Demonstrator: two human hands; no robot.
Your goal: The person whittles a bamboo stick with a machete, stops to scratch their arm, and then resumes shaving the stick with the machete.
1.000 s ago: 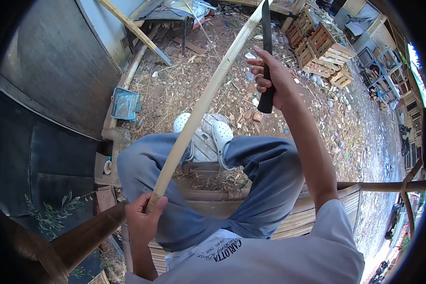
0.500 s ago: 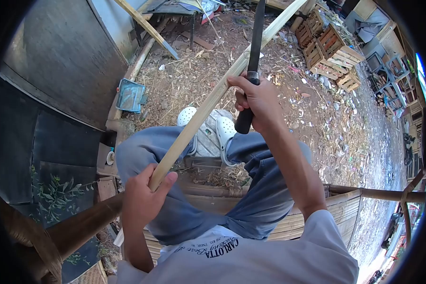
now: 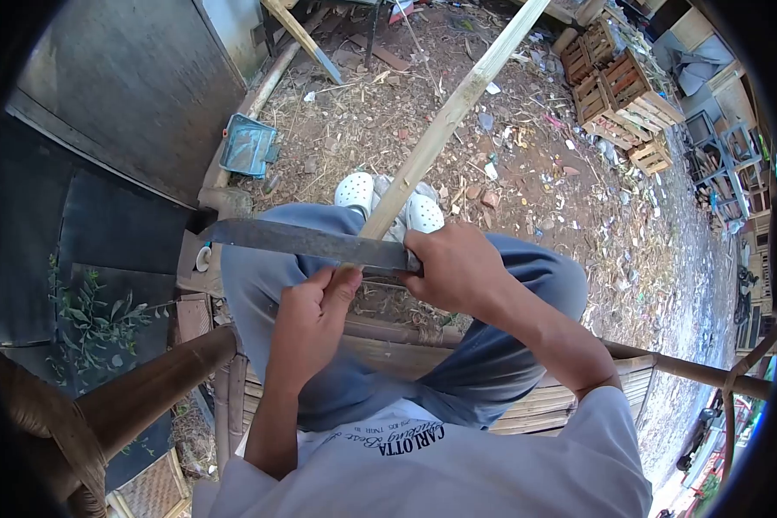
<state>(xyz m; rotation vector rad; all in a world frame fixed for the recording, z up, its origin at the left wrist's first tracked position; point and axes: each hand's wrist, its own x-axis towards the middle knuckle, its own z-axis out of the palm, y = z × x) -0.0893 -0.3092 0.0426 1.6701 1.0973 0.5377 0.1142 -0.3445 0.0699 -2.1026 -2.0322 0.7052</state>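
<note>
My left hand [image 3: 312, 315] grips the near end of a long pale bamboo strip [image 3: 451, 112] that runs up and away to the top of the view. My right hand [image 3: 457, 269] is closed on the handle of a long knife [image 3: 306, 243], whose dark blade lies crosswise over the strip and points left, just above my left thumb. Both hands are close together over my knees in blue trousers, with white clogs [image 3: 355, 191] below on the dirt.
I sit on a bamboo bench [image 3: 527, 406]. A dark wall [image 3: 129, 95] stands to the left with a blue tin [image 3: 249, 147] at its foot. Wooden crates [image 3: 617, 95] are stacked at the far right. Shavings and litter cover the ground.
My right hand has come down from far up the strip to just beside my left hand, and the knife has turned from pointing away to lying crosswise with its blade to the left.
</note>
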